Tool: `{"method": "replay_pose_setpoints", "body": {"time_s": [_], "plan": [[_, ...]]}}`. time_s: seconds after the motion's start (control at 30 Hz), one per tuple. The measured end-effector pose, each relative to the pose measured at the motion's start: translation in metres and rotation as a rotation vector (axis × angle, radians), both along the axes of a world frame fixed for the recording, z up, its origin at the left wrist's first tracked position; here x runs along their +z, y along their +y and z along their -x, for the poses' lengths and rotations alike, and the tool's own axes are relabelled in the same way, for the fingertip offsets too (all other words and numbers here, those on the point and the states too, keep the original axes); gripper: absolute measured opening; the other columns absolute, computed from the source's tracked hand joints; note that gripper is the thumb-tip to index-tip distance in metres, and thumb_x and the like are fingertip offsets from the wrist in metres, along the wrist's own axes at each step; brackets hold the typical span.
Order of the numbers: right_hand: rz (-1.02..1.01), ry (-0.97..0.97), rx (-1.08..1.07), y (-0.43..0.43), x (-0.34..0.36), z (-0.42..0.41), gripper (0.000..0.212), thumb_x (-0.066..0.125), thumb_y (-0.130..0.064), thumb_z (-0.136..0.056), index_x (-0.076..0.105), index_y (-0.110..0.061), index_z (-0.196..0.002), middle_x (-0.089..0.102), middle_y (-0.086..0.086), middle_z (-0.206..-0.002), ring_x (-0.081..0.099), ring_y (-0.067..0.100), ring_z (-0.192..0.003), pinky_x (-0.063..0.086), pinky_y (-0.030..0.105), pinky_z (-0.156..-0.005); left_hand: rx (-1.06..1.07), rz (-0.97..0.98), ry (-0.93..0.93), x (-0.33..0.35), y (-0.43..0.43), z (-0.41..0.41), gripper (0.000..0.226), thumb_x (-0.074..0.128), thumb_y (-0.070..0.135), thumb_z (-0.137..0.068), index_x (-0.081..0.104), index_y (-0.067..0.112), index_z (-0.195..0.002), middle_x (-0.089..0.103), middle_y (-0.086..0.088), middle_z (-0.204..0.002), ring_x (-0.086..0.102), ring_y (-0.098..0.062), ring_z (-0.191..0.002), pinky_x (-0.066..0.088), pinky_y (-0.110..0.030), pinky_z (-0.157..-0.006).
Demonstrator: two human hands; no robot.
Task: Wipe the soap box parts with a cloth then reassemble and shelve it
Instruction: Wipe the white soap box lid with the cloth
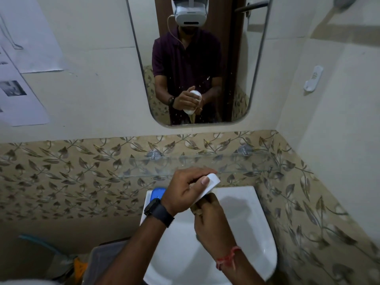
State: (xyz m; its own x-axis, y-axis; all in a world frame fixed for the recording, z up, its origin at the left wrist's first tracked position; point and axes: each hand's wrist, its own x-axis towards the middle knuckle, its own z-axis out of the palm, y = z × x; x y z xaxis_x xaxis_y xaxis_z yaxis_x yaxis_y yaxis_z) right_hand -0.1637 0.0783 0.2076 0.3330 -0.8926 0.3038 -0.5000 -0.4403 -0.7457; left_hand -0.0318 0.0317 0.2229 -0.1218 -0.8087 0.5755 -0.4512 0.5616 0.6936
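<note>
My left hand [188,187] grips a white soap box part [209,185] above the white sink [242,214], with the thumb pressed on its upper face. My right hand [209,221] is closed around a bunched brownish cloth [196,209] that touches the lower end of the white part. A blue soap box part [157,193] lies on the sink's back left corner, partly hidden behind my left wrist. The glass shelf [236,164] runs along the wall just above my hands.
A mirror [195,58] above the shelf reflects a person holding the white part. A white wall hook [313,79] is on the right wall. Papers [20,79] hang on the left wall. Grey and orange items [82,264] sit low on the left.
</note>
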Motion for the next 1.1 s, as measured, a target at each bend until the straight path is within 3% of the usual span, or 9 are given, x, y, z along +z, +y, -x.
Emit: {"method": "replay_pose_setpoints", "body": {"time_s": [0.17,0.27,0.4,0.47,0.63,0.77,0.9,0.97,1.1], "plan": [[-0.138,0.18,0.101,-0.005,-0.005,0.019,0.028,0.049,-0.007,-0.092,0.074,-0.016,-0.101,0.055,0.0,-0.096,0.06,0.006,-0.086,0.052,0.023,-0.087,0.054,-0.012,0.262,0.0,0.001,-0.009,0.061,0.041,0.064,-0.099,0.075,0.015,-0.116,0.075,0.006,-0.116,0.071,-0.019,-0.106,0.057,-0.037,-0.085],[-0.281,0.154,0.066,-0.004,-0.012,0.032,0.03,0.054,-0.012,-0.095,0.066,-0.022,-0.069,0.043,-0.01,-0.08,0.054,-0.012,-0.059,0.042,-0.001,-0.052,0.056,-0.055,0.48,0.016,0.001,-0.017,0.067,0.044,0.073,-0.092,0.074,0.016,-0.113,0.076,0.0,-0.114,0.069,-0.026,-0.104,0.054,-0.037,-0.083],[-0.252,-0.011,-0.135,-0.012,-0.006,0.04,0.047,0.054,0.002,-0.088,0.042,-0.029,-0.055,0.049,-0.003,-0.074,0.054,0.01,-0.066,0.041,0.006,-0.055,0.009,-0.146,0.643,0.022,0.005,-0.024,0.063,0.052,0.069,-0.088,0.078,0.015,-0.11,0.074,-0.018,-0.113,0.066,-0.034,-0.102,0.051,-0.046,-0.081],[-0.106,-0.115,-0.196,-0.013,0.006,0.036,0.052,0.051,0.011,-0.082,0.033,-0.03,-0.056,0.044,-0.006,-0.07,0.049,0.004,-0.066,0.036,0.006,-0.056,-0.027,-0.225,0.729,0.019,0.007,-0.023,0.081,0.06,0.076,-0.078,0.072,0.004,-0.116,0.066,-0.033,-0.119,0.062,-0.039,-0.104,0.048,-0.053,-0.084],[0.177,-0.157,-0.049,-0.013,0.018,0.019,0.016,0.055,0.004,-0.082,0.061,-0.01,-0.077,0.052,-0.001,-0.084,0.053,0.008,-0.075,0.042,0.012,-0.066,0.002,-0.241,0.638,0.02,0.007,-0.014,0.081,0.058,0.078,-0.079,0.072,0.005,-0.112,0.076,-0.014,-0.108,0.069,-0.029,-0.097,0.054,-0.041,-0.085],[0.057,-0.124,0.008,-0.007,0.008,0.003,0.015,0.052,0.005,-0.087,0.064,-0.005,-0.089,0.054,0.004,-0.095,0.055,0.017,-0.087,0.044,0.022,-0.075,0.072,-0.157,0.473,0.023,0.008,-0.008,0.081,0.043,0.074,-0.092,0.069,0.002,-0.118,0.076,-0.012,-0.11,0.072,-0.018,-0.099,0.055,-0.027,-0.084],[-0.152,-0.144,0.133,-0.004,0.008,0.001,0.022,0.046,-0.004,-0.085,0.066,-0.01,-0.091,0.058,0.006,-0.092,0.058,0.023,-0.082,0.049,0.028,-0.071,0.096,-0.093,0.477,0.02,0.012,-0.005,0.066,0.044,0.07,-0.094,0.07,0.013,-0.116,0.078,0.012,-0.109,0.072,-0.012,-0.102,0.055,-0.024,-0.085],[-0.308,-0.171,0.204,-0.005,0.012,0.008,0.03,0.046,-0.008,-0.083,0.071,-0.02,-0.092,0.067,0.004,-0.093,0.063,0.016,-0.083,0.051,0.024,-0.074,0.106,-0.077,0.554,0.016,0.013,-0.01,0.067,0.048,0.073,-0.09,0.076,0.016,-0.11,0.079,0.007,-0.108,0.071,-0.018,-0.102,0.056,-0.032,-0.086],[-0.489,-0.092,0.278,-0.015,0.012,0.034,0.056,0.045,0.005,-0.082,0.075,-0.04,-0.065,0.073,-0.025,-0.075,0.066,-0.013,-0.074,0.047,0.003,-0.063,0.035,-0.218,0.812,0.019,0.013,-0.02,0.084,0.065,0.082,-0.068,0.075,0.01,-0.111,0.061,-0.036,-0.12,0.057,-0.043,-0.109,0.045,-0.066,-0.089]]}}
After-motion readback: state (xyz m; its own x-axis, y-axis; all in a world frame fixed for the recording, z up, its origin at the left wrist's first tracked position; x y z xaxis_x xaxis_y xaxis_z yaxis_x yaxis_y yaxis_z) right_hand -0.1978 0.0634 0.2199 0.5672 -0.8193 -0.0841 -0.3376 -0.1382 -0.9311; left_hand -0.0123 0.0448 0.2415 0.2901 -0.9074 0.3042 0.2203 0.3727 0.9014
